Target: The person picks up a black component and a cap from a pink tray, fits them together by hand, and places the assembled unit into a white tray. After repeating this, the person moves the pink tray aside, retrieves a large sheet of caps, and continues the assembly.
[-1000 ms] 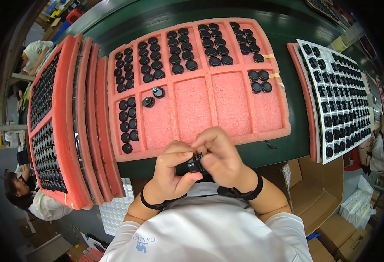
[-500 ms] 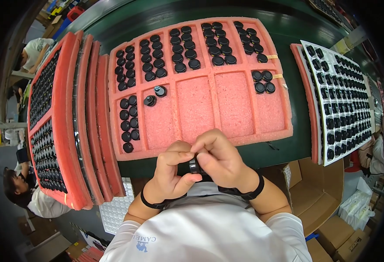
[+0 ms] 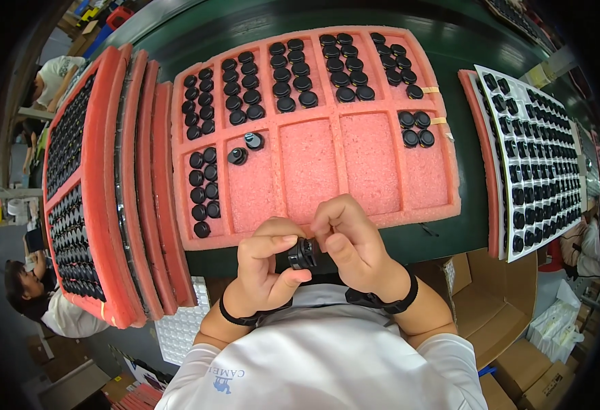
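One black round part [image 3: 302, 254] sits in our left hand [image 3: 264, 266], its grip narrow and holding the part between thumb and fingers. Our right hand [image 3: 353, 242] is just beside the part's right side, finger and thumb bent close to it; at this angle we cannot quite tell whether that grip pinches something small or touches the part at all. We hold the part just nearer than the pink foam tray [image 3: 371, 160], which lies on a dark green tabletop [image 3: 474, 195].

We see two rows of five compartments in the tray. All five far compartments carry similar black parts in columns. In the near row, the leftmost compartment holds two columns, the next has two parts [image 3: 254, 141] near its far end, and the rightmost has a cluster of four [image 3: 417, 129] at its far end.

To our left stands a stack of pink foam trays [image 3: 112, 178] with black parts. To our right is a white tray [image 3: 520, 103] filled with rows of black parts, and nearer, an open cardboard box [image 3: 498, 280].
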Demonstrator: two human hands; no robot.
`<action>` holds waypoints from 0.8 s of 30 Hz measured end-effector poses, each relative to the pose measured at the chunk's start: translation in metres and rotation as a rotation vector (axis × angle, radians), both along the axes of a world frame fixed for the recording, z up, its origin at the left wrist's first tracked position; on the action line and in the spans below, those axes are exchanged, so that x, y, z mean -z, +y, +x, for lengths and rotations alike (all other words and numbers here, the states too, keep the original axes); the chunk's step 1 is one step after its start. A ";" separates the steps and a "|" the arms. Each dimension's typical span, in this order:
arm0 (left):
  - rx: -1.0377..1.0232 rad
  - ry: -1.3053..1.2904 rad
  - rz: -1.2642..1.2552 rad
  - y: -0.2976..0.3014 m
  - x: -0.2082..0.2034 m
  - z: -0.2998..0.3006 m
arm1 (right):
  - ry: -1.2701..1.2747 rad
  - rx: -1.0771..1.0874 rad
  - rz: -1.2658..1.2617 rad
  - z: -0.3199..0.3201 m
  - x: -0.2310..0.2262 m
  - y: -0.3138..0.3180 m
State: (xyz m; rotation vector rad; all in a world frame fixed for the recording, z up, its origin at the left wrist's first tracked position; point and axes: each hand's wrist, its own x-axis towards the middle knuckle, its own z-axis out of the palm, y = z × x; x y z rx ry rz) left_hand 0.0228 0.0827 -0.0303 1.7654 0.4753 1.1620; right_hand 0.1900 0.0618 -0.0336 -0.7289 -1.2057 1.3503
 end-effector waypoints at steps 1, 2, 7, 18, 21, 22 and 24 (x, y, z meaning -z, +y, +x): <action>-0.020 0.030 0.032 0.000 0.000 0.000 | -0.098 0.040 0.012 0.000 0.000 0.000; -0.020 0.029 0.032 0.001 0.000 0.000 | -0.099 0.039 0.012 0.001 0.000 0.001; -0.095 0.134 0.191 -0.001 0.001 0.000 | -0.341 0.039 0.242 0.000 -0.002 0.005; 0.032 -0.055 -0.117 -0.006 -0.001 -0.001 | 0.184 -0.178 -0.242 -0.002 0.005 -0.001; -0.036 0.122 0.054 -0.004 0.002 -0.002 | -0.394 0.079 0.172 -0.008 -0.001 0.001; -0.036 0.123 0.054 -0.005 0.002 -0.003 | -0.393 0.079 0.172 -0.008 -0.001 0.001; 0.014 0.020 -0.046 -0.006 0.000 -0.002 | -0.035 -0.037 -0.015 -0.007 0.002 0.000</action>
